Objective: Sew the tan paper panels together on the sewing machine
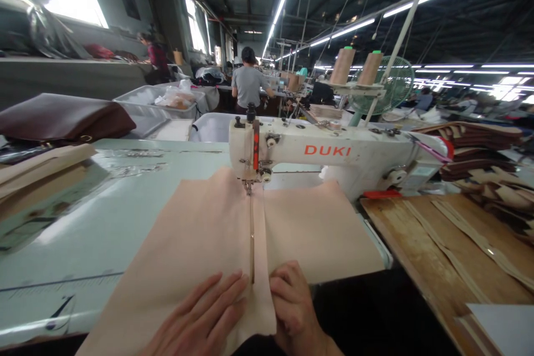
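Observation:
A large beige fabric panel lies on the sewing machine bed, its far part under the presser foot. Down its middle runs a narrow slot with a darker brown strip in it, too small to make out. My left hand rests flat on the panel left of the slot, fingers stretched out. Just right of the slot, my right hand has its fingers curled and closed on the folded edge of the fabric. More of the panel spreads to the right beneath the arm of the white sewing machine.
Beige pieces and a brown leather bag lie at left. On the right, a wooden board carries long strips, with stacked brown pieces behind. Thread cones stand above the machine. A person sits farther ahead.

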The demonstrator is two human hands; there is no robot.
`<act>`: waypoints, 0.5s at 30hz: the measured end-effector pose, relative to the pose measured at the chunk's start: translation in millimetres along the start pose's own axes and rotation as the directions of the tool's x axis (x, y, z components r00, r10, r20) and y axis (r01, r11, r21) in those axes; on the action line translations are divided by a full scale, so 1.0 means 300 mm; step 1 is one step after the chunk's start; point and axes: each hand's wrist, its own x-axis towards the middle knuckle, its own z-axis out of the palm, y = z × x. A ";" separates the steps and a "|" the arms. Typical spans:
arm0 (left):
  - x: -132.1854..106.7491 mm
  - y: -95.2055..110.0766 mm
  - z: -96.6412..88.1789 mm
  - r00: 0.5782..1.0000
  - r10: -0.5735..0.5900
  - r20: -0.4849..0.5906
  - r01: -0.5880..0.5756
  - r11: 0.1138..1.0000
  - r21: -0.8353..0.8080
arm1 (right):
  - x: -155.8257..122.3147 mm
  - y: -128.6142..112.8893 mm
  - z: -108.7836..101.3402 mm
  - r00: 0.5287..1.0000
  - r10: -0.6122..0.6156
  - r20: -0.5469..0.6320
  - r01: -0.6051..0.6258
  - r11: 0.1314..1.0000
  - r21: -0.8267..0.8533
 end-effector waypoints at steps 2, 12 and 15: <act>0.003 -0.001 0.000 1.000 -0.002 0.000 0.002 1.000 -0.011 | 0.002 0.002 0.000 1.000 -0.008 -0.023 0.009 1.000 0.005; -0.001 0.000 0.015 0.998 -0.035 0.055 0.039 0.997 -0.071 | 0.003 -0.008 -0.007 0.999 0.031 0.011 -0.031 1.000 -0.006; 0.018 -0.007 0.002 0.996 -0.018 0.086 0.021 0.999 -0.036 | 0.028 -0.019 -0.050 0.998 0.022 0.065 -0.021 1.000 -0.010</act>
